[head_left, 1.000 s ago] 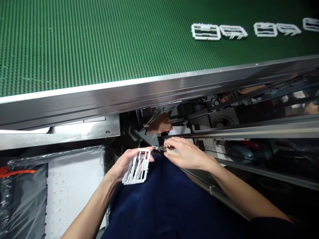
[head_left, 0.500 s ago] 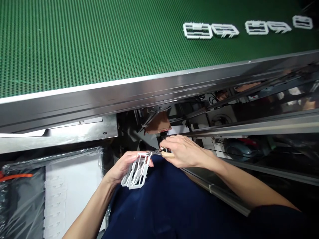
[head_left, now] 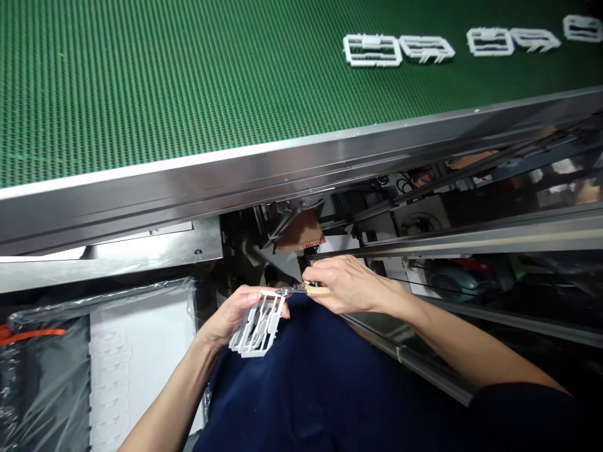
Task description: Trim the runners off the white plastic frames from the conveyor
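Observation:
In front of my dark blue clothing, my left hand (head_left: 238, 314) is closed on white plastic frames (head_left: 257, 333), which look like two stacked together and hang down tilted. My right hand (head_left: 346, 285) wraps round a pair of nippers (head_left: 318, 290) with pale handles. The nippers' metal jaws touch or lie right beside the top corner of the frames, near my left fingertips. Whether the blades are closed on the plastic is too small to tell. More white plastic frames (head_left: 372, 51) of the same kind lie in a row on the green conveyor belt (head_left: 164, 81).
The conveyor's metal edge (head_left: 282, 160) runs across in front of me. At lower left, a plastic-lined box (head_left: 42, 376) holds a white sheet (head_left: 160, 339) with several white parts on it. Metal rails (head_left: 494, 242) run at right, and a brown carton (head_left: 301, 231) sits below the conveyor.
The nippers' handles appear squeezed slightly closer together. On the belt, the right-hand frames have shifted a little right and up in view. My hands stay almost in place.

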Motion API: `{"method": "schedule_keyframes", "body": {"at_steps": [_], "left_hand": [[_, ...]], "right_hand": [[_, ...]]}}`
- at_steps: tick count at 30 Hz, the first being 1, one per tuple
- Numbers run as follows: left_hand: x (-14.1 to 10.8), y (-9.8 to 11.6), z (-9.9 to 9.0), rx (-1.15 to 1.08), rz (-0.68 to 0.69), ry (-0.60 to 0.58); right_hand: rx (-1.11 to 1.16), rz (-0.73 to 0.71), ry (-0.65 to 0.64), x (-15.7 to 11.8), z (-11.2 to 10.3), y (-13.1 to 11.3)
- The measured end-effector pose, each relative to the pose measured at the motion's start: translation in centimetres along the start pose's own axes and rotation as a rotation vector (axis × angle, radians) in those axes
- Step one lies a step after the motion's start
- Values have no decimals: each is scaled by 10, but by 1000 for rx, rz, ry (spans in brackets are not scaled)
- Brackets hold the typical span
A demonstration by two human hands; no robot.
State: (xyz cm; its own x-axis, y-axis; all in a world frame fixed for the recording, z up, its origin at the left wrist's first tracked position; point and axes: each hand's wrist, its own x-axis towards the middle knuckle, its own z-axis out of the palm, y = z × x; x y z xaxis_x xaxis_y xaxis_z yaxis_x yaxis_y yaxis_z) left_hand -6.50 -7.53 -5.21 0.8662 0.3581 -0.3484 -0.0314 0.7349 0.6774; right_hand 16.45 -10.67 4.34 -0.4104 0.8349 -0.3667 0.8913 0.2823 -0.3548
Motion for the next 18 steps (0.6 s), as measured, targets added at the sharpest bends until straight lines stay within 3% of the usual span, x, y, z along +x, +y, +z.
{"method": "schedule_keyframes", "body": {"at_steps": [8,15,18], "left_hand": [[1,-2,1,-145,13,12],[5,-1,1,-442,59,163],[7,-1,-2,-539,114,246]], "right_hand": [[121,50,6,2,2,-2],[569,330,99,7,17,-9],[810,369,147,13,32,-19]]}}
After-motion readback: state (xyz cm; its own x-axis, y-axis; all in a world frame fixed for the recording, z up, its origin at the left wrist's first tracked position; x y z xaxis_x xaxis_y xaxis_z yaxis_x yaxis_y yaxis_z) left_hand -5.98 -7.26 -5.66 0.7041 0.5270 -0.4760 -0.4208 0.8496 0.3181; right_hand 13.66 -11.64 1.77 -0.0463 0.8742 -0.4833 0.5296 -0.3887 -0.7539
